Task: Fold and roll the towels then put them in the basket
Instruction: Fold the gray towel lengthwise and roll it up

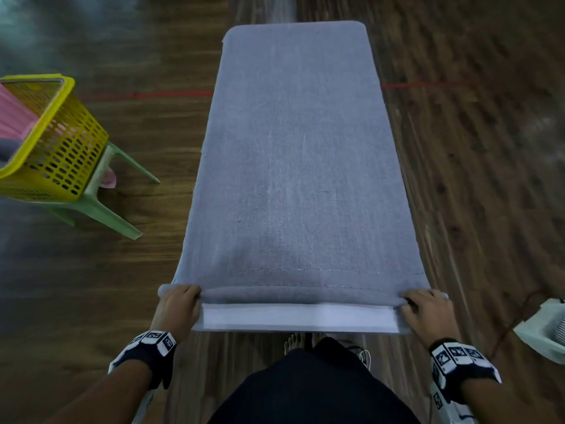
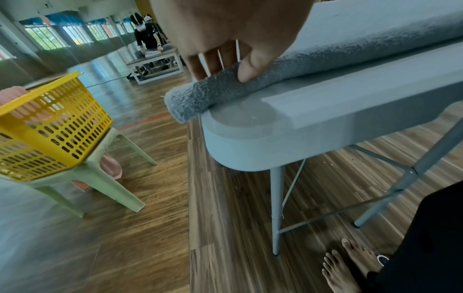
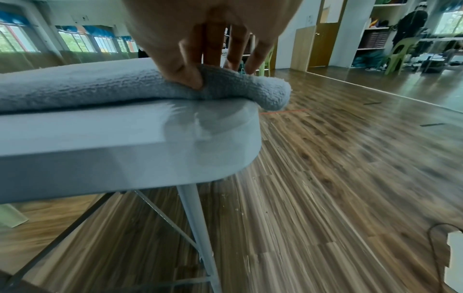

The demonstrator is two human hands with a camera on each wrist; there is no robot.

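Note:
A long grey-blue towel [image 1: 293, 154] lies flat along a narrow white table [image 1: 299, 318], covering nearly all of it. Its near end is turned over into a thin roll [image 1: 301, 295] across the table's width. My left hand [image 1: 179, 304] pinches the roll's left end [image 2: 215, 89], thumb in front and fingers behind. My right hand [image 1: 426, 307] pinches the right end [image 3: 240, 87] the same way. A yellow perforated basket [image 1: 58, 139] stands to the left on a green plastic stool [image 1: 101, 191], with pink towel [image 1: 15, 114] inside it.
Wooden floor surrounds the table, crossed by a red tape line [image 1: 146, 94]. A white appliance [image 1: 547, 328] with a cord sits on the floor at the right. My bare feet [image 2: 350, 265] stand by the table's folding metal legs [image 2: 276, 208]. Other people and tables are far off.

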